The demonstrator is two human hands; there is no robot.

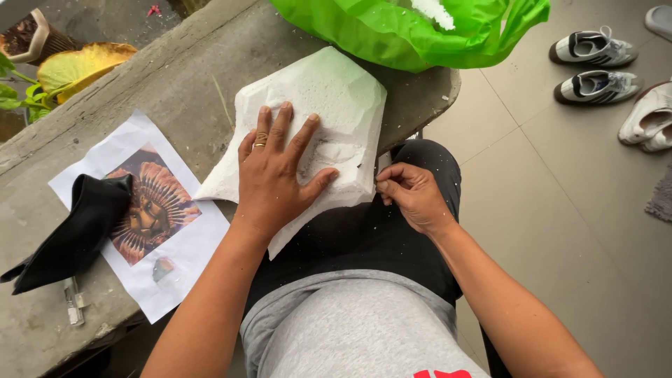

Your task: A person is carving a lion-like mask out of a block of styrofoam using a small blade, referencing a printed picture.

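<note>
A white foam block with carved facets rests partly on a concrete ledge and partly over my lap. My left hand lies flat on it with fingers spread, a ring on one finger. At the block's lower right edge my right hand has its fingers pinched together; whether it holds a small tool is hidden. White crumbs dot my black trousers.
A printed picture of a mask on white paper lies on the ledge with a black pouch on it and a small clear tool beside. A green plastic bag sits behind the block. Shoes stand on the tiled floor at right.
</note>
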